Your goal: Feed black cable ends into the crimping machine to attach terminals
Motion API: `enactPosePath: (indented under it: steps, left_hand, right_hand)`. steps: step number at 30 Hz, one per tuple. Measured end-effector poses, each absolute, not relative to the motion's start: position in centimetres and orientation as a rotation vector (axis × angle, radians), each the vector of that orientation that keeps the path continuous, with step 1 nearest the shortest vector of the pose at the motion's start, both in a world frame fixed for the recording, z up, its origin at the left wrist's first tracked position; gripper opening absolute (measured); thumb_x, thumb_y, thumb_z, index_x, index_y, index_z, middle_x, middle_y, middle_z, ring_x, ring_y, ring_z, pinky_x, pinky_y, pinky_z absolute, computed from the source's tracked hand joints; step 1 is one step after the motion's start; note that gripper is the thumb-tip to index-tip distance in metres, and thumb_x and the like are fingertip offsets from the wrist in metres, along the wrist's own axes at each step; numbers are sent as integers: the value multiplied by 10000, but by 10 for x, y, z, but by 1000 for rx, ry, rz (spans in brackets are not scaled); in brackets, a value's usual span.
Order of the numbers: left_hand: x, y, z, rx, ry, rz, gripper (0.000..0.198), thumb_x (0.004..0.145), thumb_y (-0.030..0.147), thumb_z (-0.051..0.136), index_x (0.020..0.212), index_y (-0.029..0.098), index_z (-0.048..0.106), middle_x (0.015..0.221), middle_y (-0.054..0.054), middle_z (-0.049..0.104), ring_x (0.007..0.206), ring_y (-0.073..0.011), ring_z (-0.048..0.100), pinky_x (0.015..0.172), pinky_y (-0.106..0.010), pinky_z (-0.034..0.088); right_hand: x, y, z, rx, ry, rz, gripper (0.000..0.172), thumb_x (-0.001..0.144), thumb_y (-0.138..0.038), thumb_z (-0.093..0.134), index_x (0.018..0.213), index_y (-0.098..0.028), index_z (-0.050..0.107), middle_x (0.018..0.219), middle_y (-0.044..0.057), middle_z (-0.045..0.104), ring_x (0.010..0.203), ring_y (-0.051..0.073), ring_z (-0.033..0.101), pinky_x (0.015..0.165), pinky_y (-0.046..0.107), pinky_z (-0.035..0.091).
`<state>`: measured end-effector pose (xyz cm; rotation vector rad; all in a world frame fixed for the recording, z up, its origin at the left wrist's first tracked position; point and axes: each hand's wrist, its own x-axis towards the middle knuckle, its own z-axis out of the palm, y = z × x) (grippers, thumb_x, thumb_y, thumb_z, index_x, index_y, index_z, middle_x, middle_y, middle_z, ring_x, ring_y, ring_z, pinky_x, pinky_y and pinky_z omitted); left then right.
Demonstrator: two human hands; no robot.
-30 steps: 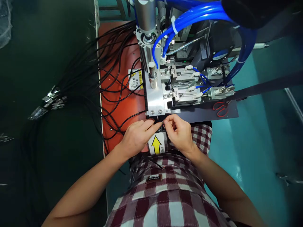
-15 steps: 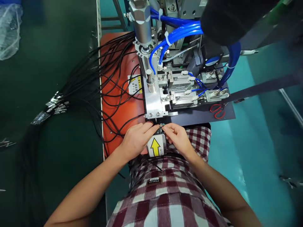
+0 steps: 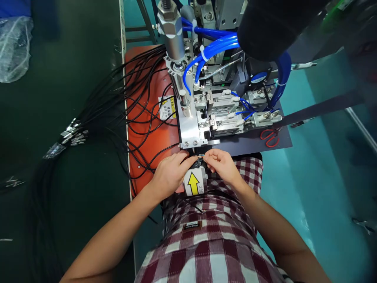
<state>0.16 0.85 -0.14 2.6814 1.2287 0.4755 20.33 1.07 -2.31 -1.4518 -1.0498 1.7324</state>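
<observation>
The right hand [image 3: 221, 167] pinches fine coloured wire ends [image 3: 201, 156] just beyond the yellow-arrow plate [image 3: 195, 182] — a fingertip hold, probably for fine control. The left hand [image 3: 170, 173] lies just beside, thumb extended, seemingly to steady them; whether it grips anything, I cannot tell.

"The arrow [image 3: 193, 184]?"
"Yellow, on a white label [image 3: 203, 175]."
"Clothes [image 3: 200, 251]?"
"Maroon-and-white checks."
"Tubes [image 3: 220, 46] and cables [image 3: 159, 51]?"
"Bright blue; black."
"The tiny wires [image 3: 200, 157]?"
"Some red; the rest too small to tell."
</observation>
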Motion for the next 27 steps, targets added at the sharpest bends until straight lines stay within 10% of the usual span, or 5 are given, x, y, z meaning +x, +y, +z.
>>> enactPosePath:
  steps: [27]
  left_hand:
    - [10,-2,2,2571,1296,505,314,898,79,418,1116,107,643,943,-112,614,833,-206,535,703,-310,506]
  right_hand:
    - [182,8,-44,-1267,-894,1673,414,819,-570,587,697,-186,493,562,-67,482,470,77,427,502,235,342]
